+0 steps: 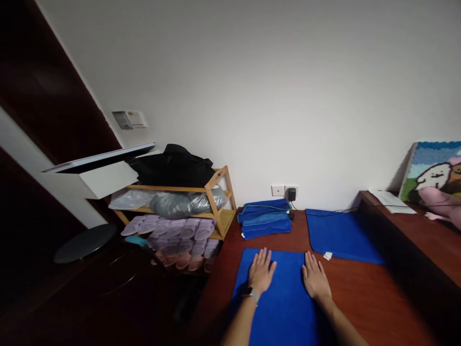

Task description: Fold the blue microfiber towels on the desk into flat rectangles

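Note:
A blue cloth lies spread flat on the reddish-brown table in front of me. My left hand rests palm down on its upper left part, fingers stretched out, with a watch on that wrist. My right hand lies flat along the cloth's right edge, fingers extended and partly over the bare wood. Beyond the hands, several folded blue cloths are piled by the wall. Another blue cloth with a white tag lies flat to the right.
A wooden rack holding slippers, plastic-wrapped items and a black bag stands left of the table. A black plug trails a cable across the back. On the right, a raised ledge bears a pink toy and a picture.

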`<state>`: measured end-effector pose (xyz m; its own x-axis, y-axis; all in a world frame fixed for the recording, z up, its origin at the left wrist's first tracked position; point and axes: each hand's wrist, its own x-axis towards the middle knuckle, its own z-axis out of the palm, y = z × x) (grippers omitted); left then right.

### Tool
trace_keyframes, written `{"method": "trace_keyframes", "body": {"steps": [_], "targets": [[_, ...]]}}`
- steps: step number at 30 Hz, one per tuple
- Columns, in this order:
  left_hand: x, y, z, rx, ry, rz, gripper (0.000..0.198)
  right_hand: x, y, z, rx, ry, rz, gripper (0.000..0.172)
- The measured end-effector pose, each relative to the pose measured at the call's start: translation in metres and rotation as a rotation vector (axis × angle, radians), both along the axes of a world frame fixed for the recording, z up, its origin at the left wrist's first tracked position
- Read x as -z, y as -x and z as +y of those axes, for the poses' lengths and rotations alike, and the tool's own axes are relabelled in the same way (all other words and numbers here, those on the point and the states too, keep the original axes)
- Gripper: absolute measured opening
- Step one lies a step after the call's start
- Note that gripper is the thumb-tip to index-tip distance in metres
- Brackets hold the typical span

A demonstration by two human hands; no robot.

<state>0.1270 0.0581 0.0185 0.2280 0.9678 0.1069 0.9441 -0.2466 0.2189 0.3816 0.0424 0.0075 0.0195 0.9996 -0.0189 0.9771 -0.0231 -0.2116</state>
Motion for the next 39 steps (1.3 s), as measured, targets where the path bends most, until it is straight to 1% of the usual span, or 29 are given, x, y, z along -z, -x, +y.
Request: {"method": "trace_keyframes", "body": {"steps": [2, 3, 4, 6, 9, 13, 15, 22, 24, 26, 28, 29, 31, 32, 33, 34, 35, 36, 37, 38, 39], "targets": [[-0.005, 0.042, 0.003, -0.096, 0.006, 0.037, 0.068, 0.001, 0.000, 0.000, 0.003, 0.004, 0.011, 0.071], [-0.006, 0.058, 0.004, -0.127, 0.007, 0.048, 0.069, 0.001, 0.000, 0.000, 0.004, 0.003, 0.015, 0.071], [-0.006, 0.070, 0.005, -0.145, 0.005, 0.054, 0.070, 0.002, 0.000, 0.000, 0.007, 0.001, 0.018, 0.071], [-0.005, 0.082, 0.005, -0.154, -0.010, 0.055, 0.071, 0.001, 0.000, 0.000, 0.018, -0.001, 0.016, 0.071], [-0.004, 0.082, 0.004, -0.151, -0.034, 0.055, 0.071, -0.005, 0.003, 0.000, 0.028, 0.025, -0.013, 0.070], [-0.007, 0.078, 0.003, -0.150, -0.030, 0.050, 0.070, -0.017, 0.007, -0.004, 0.044, 0.073, -0.051, 0.068], [-0.009, 0.077, 0.003, -0.152, -0.034, 0.051, 0.068, -0.020, 0.008, -0.009, 0.062, 0.081, -0.050, 0.068], [-0.004, 0.080, 0.009, -0.156, -0.031, 0.085, 0.066, -0.016, 0.009, -0.031, 0.056, 0.081, 0.014, 0.069], [-0.008, 0.084, 0.011, -0.156, -0.012, 0.095, 0.065, -0.016, 0.010, -0.033, 0.062, 0.059, 0.025, 0.069], [-0.015, 0.081, 0.011, -0.157, -0.024, 0.115, 0.065, -0.017, 0.011, -0.032, 0.065, 0.049, 0.036, 0.069], [-0.024, 0.064, 0.008, -0.147, -0.083, 0.123, 0.065, -0.018, 0.011, -0.031, 0.062, 0.049, 0.047, 0.068], [-0.028, 0.049, 0.004, -0.121, -0.117, 0.114, 0.064, -0.018, 0.011, -0.030, 0.061, 0.049, 0.053, 0.068], [-0.032, 0.004, -0.008, -0.013, -0.155, 0.070, 0.063, -0.017, 0.010, -0.030, 0.062, 0.044, 0.064, 0.068], [-0.031, -0.023, -0.016, 0.089, -0.148, 0.039, 0.063, -0.016, 0.009, -0.030, 0.059, 0.041, 0.064, 0.068], [-0.029, -0.050, -0.024, 0.201, -0.130, 0.009, 0.062, -0.015, 0.008, -0.031, 0.046, 0.036, 0.060, 0.067], [-0.025, -0.074, -0.033, 0.277, -0.115, -0.020, 0.062, -0.014, 0.007, -0.031, 0.025, 0.034, 0.052, 0.067], [-0.020, -0.095, -0.040, 0.298, -0.092, -0.045, 0.062, -0.013, 0.005, -0.032, -0.001, 0.033, 0.041, 0.066], [-0.015, -0.110, -0.047, 0.299, -0.065, -0.062, 0.062, -0.012, 0.005, -0.032, -0.024, 0.031, 0.030, 0.065], [-0.010, -0.118, -0.052, 0.286, -0.042, -0.071, 0.063, -0.012, 0.004, -0.032, -0.037, 0.029, 0.021, 0.065], [-0.006, -0.118, -0.055, 0.268, -0.024, -0.072, 0.063, -0.012, 0.004, -0.032, -0.037, 0.028, 0.017, 0.065], [-0.003, -0.112, -0.056, 0.252, -0.013, -0.065, 0.063, -0.012, 0.004, -0.032, -0.023, 0.030, 0.015, 0.066]]}}
